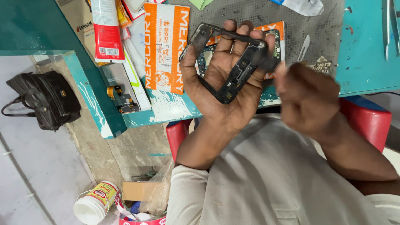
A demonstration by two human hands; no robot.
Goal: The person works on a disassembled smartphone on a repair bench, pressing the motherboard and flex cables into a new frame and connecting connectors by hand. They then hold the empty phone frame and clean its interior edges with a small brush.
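We hold a black phone frame [233, 62] up in our left hand [221, 83], its fingers curled over the top edge and the thumb hooked along the left side, so the open rectangle rests across the palm, above the counter's [362, 50] near edge. Our right hand [306, 98] sits just beside the frame's right end, blurred; it seems loosely closed with the fingertips at the frame, but we cannot tell whether it pinches anything. To work this well, we judge it best to keep the left grip firm on the rails rather than the thin corners, which could bend, and to steady the right hand before pressing on any part. Beneath the frame lies a circuit board [204, 58] on a grey mat [250, 14], partly hidden. An orange and white box [164, 50] lies to the left among cartons, a small blade [304, 46] and tweezers [391, 25] to the right. The counter is teal and worn. Below are a red stool [366, 118], a black bag [43, 98] on the floor, and a white jar [93, 204] near scraps
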